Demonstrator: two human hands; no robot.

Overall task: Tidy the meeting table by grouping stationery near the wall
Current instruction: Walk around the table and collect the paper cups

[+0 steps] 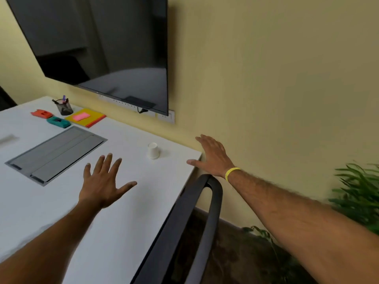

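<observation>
– While both hands are in shot: grip state?
– Left hand [104, 181] flat, fingers spread wide, holds nothing. It hovers over the white table [127, 212], just in front of the grey cable hatch [55, 152]. Right hand [213, 156] also spread and empty, at the table's far right corner by the wall [266, 89]. Contact with table or wall: can't tell. Yellow wristband [232, 173] on that wrist.
– Stationery?
– Grouped at the far end of the table, close to the wall, under the dark screen [98, 48]. Black mesh pen cup [65, 108] upright, pens in it. Red stapler [42, 114] left of it, teal stapler [58, 122] just in front, the two nearly touching. Yellow notebook [92, 119] right of the cup, pink sticky notes [81, 116] lying on top. All well apart from both hands.
– Anything else on the table?
– White paper cup [153, 151], upside down, between the hands, nearer the right one, untouched.
– Readable text, brands?
– Small mark on the screen's lower bezel, too small to read. Notebook and staplers too blurred for any label.
– Surroundings?
– Black chair back [196, 212] at the table's edge, just below the right hand. Green plant [359, 193] at right. White socket plate [166, 116] on the wall at the screen's lower right corner.
</observation>
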